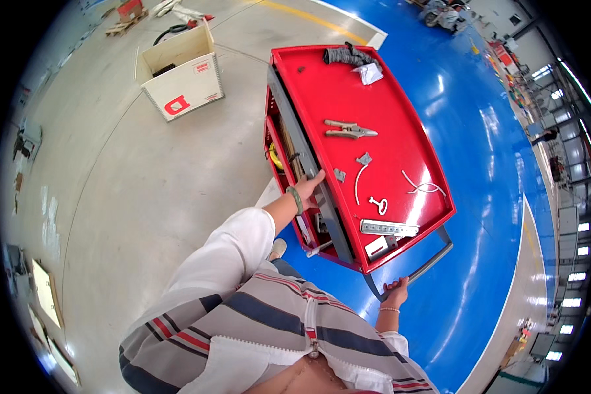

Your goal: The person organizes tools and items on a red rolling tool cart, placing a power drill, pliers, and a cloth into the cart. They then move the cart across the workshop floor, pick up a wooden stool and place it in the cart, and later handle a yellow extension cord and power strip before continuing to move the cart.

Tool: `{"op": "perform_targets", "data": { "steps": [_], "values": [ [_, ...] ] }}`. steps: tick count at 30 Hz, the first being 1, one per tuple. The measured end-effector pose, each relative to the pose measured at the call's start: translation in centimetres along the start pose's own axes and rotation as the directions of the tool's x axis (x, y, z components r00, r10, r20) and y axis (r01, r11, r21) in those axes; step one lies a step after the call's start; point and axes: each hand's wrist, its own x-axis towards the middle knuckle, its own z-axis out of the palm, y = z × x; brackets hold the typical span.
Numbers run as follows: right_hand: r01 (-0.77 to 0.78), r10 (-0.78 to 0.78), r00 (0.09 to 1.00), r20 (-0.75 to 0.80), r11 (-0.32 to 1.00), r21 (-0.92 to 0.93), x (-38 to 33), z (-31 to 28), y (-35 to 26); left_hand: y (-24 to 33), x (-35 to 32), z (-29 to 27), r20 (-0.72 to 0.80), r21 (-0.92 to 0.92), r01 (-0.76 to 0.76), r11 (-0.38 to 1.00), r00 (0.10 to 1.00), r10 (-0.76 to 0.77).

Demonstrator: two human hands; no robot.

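Observation:
A red tool cart [381, 98] stands in front of me with a grey drawer front [295, 125] along its left side. My left hand [306, 190] is closed on the edge of that drawer front, fingers partly hidden. At the near end, my right hand [396, 291] wraps around the cart's grey push handle [430, 261]. On the red top lie pliers [351, 130], a curved white wire [357, 184], crossed white wire pieces [424, 186], a white ring-ended piece [379, 206] and a perforated metal strip [389, 228].
Dark grey rolled fabric [341, 55] and crumpled white paper [369, 73] sit at the cart's far end. An open white box [190, 85] stands on the grey floor at the far left. Blue floor [466, 164] runs along the cart's right.

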Motion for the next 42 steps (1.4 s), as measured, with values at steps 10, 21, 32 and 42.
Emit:
{"op": "perform_targets", "data": {
  "steps": [10,21,32,42],
  "values": [
    [-0.006,0.004,0.993,0.117,1.0,0.02,-1.9,0.6,-1.3,-1.3,-0.9,1.8,-0.05,0.017,-0.135,0.991,0.99,0.135],
    [-0.287,0.309,0.84,0.446,0.951,-0.12,-3.1,-1.1,-0.1,-2.1,4.4,-0.4,-0.442,0.62,-0.154,0.77,0.741,0.505],
    [-0.279,0.408,0.529,0.744,0.912,-0.302,-4.1,13.4,4.6,-4.3,-9.1,-11.3,-0.601,0.263,-0.384,0.885,0.652,0.462],
    [-0.253,0.358,0.459,0.813,0.93,-0.267,-2.6,37.8,3.2,-31.3,-24.2,-25.7,-0.898,0.434,0.709,0.555,0.389,0.205]
  ]
}}
